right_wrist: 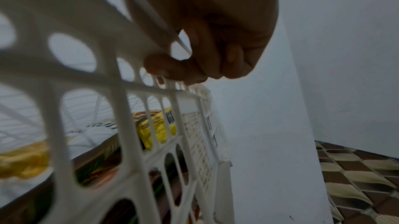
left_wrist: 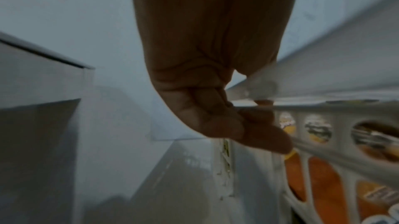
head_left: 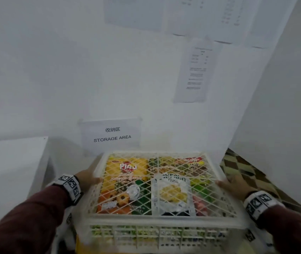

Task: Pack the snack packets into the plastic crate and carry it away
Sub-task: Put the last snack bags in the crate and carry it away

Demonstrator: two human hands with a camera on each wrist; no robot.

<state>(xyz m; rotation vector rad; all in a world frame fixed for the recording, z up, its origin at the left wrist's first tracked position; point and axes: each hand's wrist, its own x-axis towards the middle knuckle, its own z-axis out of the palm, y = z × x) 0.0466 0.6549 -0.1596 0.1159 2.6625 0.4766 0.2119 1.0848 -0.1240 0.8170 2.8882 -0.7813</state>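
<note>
A white lattice plastic crate (head_left: 164, 221) with a mesh lid is held in front of me, close to a wall. Through the lid I see snack packets: a yellow-orange pineapple biscuit packet (head_left: 123, 186), a clear pouch of yellow chips (head_left: 173, 195) and other coloured packets (head_left: 186, 166). My left hand (head_left: 88, 177) grips the crate's left rim (left_wrist: 323, 108), fingers (left_wrist: 218, 116) curled under it. My right hand (head_left: 233, 186) grips the right rim, fingers (right_wrist: 172, 67) hooked through the lattice wall (right_wrist: 121, 84).
A white wall with a "STORAGE AREA" sign (head_left: 112, 134) stands just behind the crate. A white cabinet (head_left: 12, 167) is at the left. Printed sheets (head_left: 196, 70) hang higher up. Patterned brown floor tiles (head_left: 246, 173) show at the right, beside a white corner wall.
</note>
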